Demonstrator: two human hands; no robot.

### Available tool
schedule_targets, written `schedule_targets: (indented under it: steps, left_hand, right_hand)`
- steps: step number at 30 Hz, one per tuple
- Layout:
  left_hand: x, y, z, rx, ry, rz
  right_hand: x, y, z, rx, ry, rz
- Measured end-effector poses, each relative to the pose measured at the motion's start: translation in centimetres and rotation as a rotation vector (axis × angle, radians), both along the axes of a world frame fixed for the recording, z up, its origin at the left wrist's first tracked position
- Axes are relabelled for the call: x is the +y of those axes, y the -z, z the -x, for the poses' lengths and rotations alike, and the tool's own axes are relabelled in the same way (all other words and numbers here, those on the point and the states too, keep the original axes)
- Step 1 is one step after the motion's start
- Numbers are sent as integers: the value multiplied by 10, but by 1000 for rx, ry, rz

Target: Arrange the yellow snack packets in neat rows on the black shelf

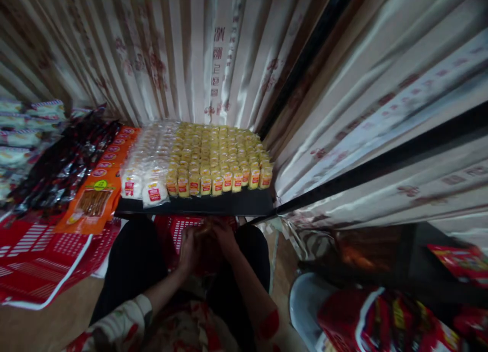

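Low between my knees, my left hand (189, 246) and my right hand (224, 236) come together over a red basket (182, 228). Their fingers curl around a small brownish thing (203, 231), too dark to name. Just beyond them is a black shelf (213, 205). Rows of small yellow packets (217, 153) with red labels stand on it. To their left are white round packets (154, 186) in clear wrap. Orange snack packs (97, 194) lie overlapped beside these, their front end jutting past the shelf edge.
Dark shiny packets (72, 153) and white packets (23, 138) lie far left, above another red basket (49, 260) with a white handle. Pleated curtains (213, 52) hang behind and to the right. At lower right, red packages (396, 316) sit near a pale basin (305, 301).
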State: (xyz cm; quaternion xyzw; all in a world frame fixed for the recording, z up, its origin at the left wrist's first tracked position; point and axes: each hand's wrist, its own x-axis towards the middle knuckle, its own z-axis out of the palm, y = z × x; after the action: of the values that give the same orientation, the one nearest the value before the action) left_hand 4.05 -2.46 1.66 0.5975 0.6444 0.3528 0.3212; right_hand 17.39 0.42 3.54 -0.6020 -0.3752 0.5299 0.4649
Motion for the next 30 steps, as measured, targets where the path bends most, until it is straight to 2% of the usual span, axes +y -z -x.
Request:
schedule_targets:
  steps: [3, 5, 13, 17, 24, 30]
  left_hand:
    - [-4, -14, 5, 26, 79, -94]
    - [-5, -24, 6, 42, 111, -157]
    - [2, -70, -4, 40, 161, -326]
    - [13, -91, -15, -16, 219, -313]
    - [39, -113, -46, -129, 346, -210]
    - [58, -129, -74, -73, 415, -283]
  right_hand:
    - [-9, -22, -4, 298, 57, 113]
    - [-13, -35, -7, 393, 82, 121]
    - [-22, -67, -21, 434, 118, 23]
    - [-29, -73, -29, 443, 158, -1]
    - [-30, -72, -48, 323, 273, -98]
    - [-19, -67, -65, 6, 345, -209]
